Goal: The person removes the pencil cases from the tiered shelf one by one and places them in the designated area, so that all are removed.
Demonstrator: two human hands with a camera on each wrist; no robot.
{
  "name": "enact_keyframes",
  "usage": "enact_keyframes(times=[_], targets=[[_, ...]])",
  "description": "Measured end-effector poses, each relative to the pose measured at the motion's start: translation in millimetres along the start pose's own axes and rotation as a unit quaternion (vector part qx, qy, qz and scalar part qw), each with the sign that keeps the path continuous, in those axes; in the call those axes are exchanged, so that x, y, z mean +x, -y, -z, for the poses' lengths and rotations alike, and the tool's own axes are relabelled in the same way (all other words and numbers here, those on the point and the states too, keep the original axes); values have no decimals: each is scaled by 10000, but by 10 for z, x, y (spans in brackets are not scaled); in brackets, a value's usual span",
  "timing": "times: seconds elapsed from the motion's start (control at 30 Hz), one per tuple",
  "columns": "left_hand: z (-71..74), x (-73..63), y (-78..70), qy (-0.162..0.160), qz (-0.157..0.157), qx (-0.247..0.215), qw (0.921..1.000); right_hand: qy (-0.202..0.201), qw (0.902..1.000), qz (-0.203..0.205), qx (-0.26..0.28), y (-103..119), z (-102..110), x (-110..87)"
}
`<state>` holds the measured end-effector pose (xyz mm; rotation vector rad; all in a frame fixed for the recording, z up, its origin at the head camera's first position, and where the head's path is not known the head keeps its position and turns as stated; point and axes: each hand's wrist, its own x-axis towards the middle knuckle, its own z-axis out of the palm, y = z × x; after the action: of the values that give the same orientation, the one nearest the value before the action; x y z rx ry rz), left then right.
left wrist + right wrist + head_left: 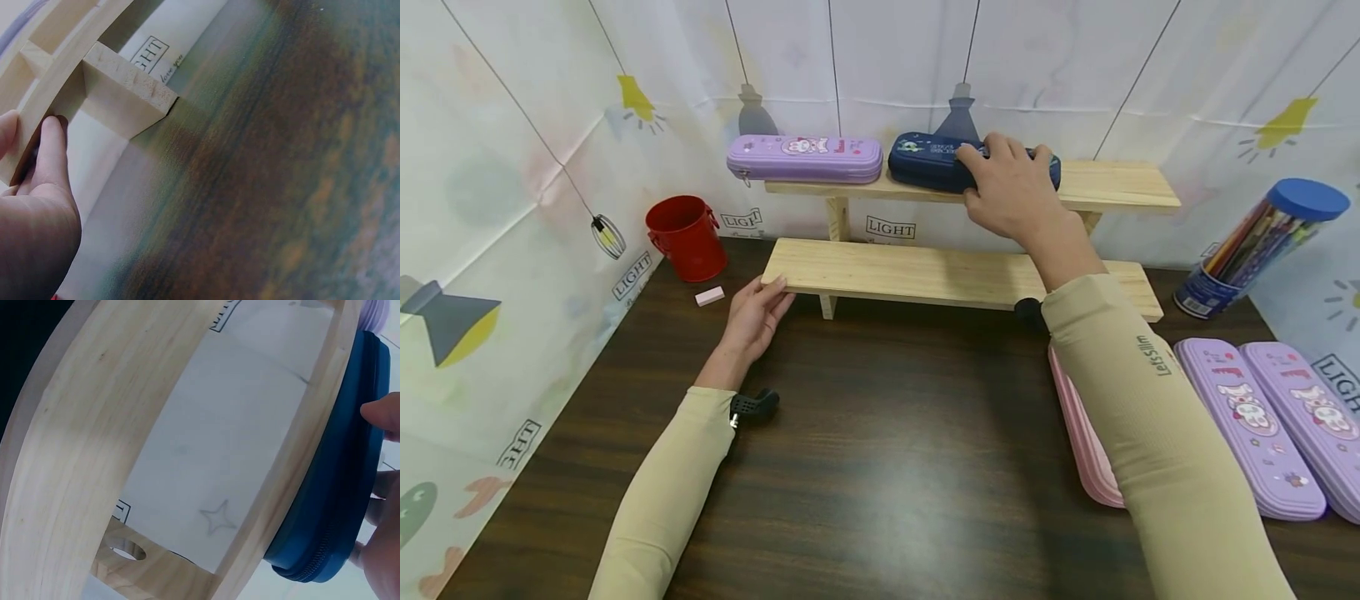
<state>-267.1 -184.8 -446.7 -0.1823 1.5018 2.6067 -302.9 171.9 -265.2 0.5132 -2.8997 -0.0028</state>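
A two-tier wooden shelf (pixel 895 271) stands at the back of the table. My left hand (pixel 751 321) grips the left end of its lower board, thumb on top and fingers underneath, as the left wrist view also shows. On the upper board lies a navy blue pencil case (pixel 928 162), zipped closed. My right hand (pixel 1011 187) holds that case from above, fingers spread over its right part. In the right wrist view the blue case (pixel 337 462) sits along the board's edge with my thumb on its side. A purple pencil case (pixel 805 158) lies just left of it.
A red bucket (pixel 687 237) and a pink eraser (pixel 709 296) stand left of the shelf. At right is a blue-lidded tube of colored pencils (pixel 1255 250). Purple pencil cases (pixel 1251 425) and a pink one (pixel 1086 433) lie on the right of the dark table (pixel 865 467).
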Motion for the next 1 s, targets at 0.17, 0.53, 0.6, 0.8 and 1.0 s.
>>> enact_keyframes(times=[0.17, 0.53, 0.6, 0.8, 1.0], targets=[[10, 1, -11, -31, -9, -13, 10000, -79, 9998, -18, -179, 11, 23, -2], [58, -7, -15, -59, 49, -19, 10000, -29, 9991, -99, 402, 43, 33, -20], [61, -11, -17, -55, 26, -18, 10000, -32, 9989, -129, 439, 44, 36, -32], [56, -19, -25, -24, 24, -9, 10000, -121, 9977, -315, 592, 15, 27, -86], [54, -20, -27, -49, 42, -19, 10000, -224, 9931, -481, 1048, -9, 46, -136]])
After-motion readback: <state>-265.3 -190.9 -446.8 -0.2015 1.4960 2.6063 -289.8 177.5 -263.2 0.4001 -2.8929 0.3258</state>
